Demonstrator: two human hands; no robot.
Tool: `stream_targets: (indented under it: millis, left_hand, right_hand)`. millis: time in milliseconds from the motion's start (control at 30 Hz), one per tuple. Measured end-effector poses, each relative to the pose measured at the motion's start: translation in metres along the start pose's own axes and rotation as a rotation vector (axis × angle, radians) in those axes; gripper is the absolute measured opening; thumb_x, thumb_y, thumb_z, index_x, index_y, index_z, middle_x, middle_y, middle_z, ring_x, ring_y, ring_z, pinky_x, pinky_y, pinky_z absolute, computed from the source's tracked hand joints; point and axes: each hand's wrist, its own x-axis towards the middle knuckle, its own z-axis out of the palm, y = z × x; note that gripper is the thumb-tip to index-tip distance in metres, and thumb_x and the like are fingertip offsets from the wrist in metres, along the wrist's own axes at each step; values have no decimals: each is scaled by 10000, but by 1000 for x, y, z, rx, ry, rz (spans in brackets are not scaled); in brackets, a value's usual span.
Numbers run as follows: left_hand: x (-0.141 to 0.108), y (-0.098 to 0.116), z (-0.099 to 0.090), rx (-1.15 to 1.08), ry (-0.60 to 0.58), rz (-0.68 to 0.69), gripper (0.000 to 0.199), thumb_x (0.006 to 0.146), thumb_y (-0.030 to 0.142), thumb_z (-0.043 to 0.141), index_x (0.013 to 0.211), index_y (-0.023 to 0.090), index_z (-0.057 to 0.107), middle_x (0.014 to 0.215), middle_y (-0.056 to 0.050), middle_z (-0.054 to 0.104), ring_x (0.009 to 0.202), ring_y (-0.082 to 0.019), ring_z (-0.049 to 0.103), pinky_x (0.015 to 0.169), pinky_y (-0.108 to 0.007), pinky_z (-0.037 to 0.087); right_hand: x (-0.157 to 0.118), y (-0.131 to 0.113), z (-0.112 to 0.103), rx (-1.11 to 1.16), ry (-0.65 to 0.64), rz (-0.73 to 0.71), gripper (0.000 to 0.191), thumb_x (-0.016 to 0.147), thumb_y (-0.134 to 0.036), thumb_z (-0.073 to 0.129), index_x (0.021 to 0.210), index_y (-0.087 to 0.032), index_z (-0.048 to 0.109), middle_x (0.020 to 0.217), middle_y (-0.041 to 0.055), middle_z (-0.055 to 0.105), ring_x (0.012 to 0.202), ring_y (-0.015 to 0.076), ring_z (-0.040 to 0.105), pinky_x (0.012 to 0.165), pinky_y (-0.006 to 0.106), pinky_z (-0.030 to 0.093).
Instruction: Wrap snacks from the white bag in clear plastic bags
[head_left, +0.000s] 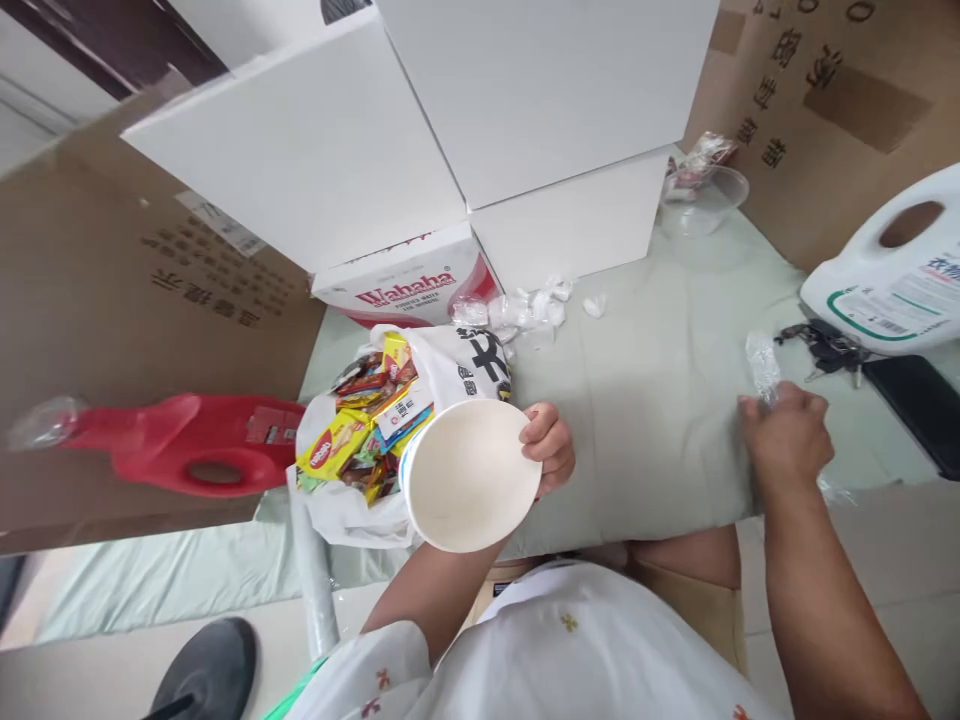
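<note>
My left hand (547, 450) grips the rim of a white paper bowl (474, 478), its open side tilted toward me and nothing visible inside. Just left of the bowl, a white plastic bag (442, 365) stands open, full of colourful wrapped snacks (375, 420). Over at the right edge of the cloth, my right hand (787, 435) has its fingers closed around a piece of crumpled clear plastic (763, 365).
A red bottle (172, 435) lies at the left. Behind are a Wahaha box (409, 285), small white wrapped pieces (536, 305) and a clear bowl (701, 205). Keys (825, 345), a black phone (919, 410) and a white jug (892, 270) lie right.
</note>
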Motion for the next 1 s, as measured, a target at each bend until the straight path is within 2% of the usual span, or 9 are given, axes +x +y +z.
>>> stream_targets:
  millis: [100, 367, 433, 533, 600, 733, 833, 900, 1000]
  left_hand:
    - [-2, 6, 7, -119, -48, 62, 584, 982, 510, 440, 546, 237, 162, 405, 108, 15, 324, -51, -117, 226, -206, 31]
    - [5, 24, 36, -308, 85, 182, 299, 996, 166, 424, 701, 198, 386, 577, 60, 379, 384, -47, 236, 355, -123, 256]
    - [16, 22, 33, -356, 151, 208, 270, 983, 140, 433, 718, 191, 417, 593, 48, 420, 409, -54, 314, 393, -136, 310]
    - [35, 13, 23, -373, 218, 170, 226, 976, 166, 455, 756, 187, 501, 593, 37, 484, 400, -64, 346, 382, -158, 298]
    - [46, 2, 18, -302, 239, 83, 163, 971, 216, 479, 857, 190, 593, 699, 0, 608, 433, -75, 424, 379, -162, 302]
    - [51, -23, 13, 80, 258, 77, 177, 905, 344, 613, 1003, 205, 661, 865, -45, 697, 612, -145, 600, 484, -214, 452]
    - [38, -35, 1, 738, 278, 388, 287, 909, 354, 623, 1165, 230, 661, 1112, -102, 707, 864, -212, 669, 773, -353, 564]
    - [27, -39, -11, 1250, 227, 565, 337, 914, 298, 603, 1242, 250, 664, 1365, -134, 621, 1210, -293, 596, 1053, -495, 463]
    - [13, -44, -30, 1761, 63, 565, 431, 931, 225, 538, 1346, 300, 626, 1530, -88, 509, 1432, -324, 429, 1194, -609, 269]
  right_hand:
    - [-6, -23, -1, -59, -101, -38, 310, 946, -307, 496, 1113, -171, 719, 1044, 158, 636, 795, 245, 588, 660, 357, 384]
    - [-116, -154, 14, 558, -599, -901, 270, 972, -221, 467, 1138, -226, 680, 1082, 98, 676, 922, 216, 623, 805, 329, 483]
    - [-117, -152, 9, 782, -570, -850, 367, 933, -201, 491, 1274, -246, 621, 1236, 102, 638, 962, 209, 625, 828, 345, 507]
    - [-93, -129, -8, 1044, -501, -505, 518, 939, -248, 514, 1453, -286, 463, 1328, 107, 585, 818, 156, 598, 722, 317, 524]
    - [-77, -117, -21, 1206, -628, -404, 685, 918, -346, 610, 1541, -325, 326, 1297, 96, 598, 725, 133, 556, 617, 283, 505]
    - [-60, -113, -39, 1257, -906, -452, 487, 887, -454, 674, 1313, -230, 601, 838, 7, 648, 577, 112, 466, 514, 245, 422]
    - [-34, -108, -46, 1035, -637, -379, 311, 923, -458, 616, 1057, -189, 694, 668, -23, 577, 556, 122, 453, 528, 251, 397]
    - [4, -103, -49, 779, -319, -361, 255, 914, -426, 617, 946, -183, 687, 657, -19, 569, 585, 136, 471, 564, 262, 395]
    - [87, -108, -48, 353, 72, -421, 205, 899, -332, 600, 779, -169, 631, 704, 22, 597, 677, 165, 530, 661, 291, 410]
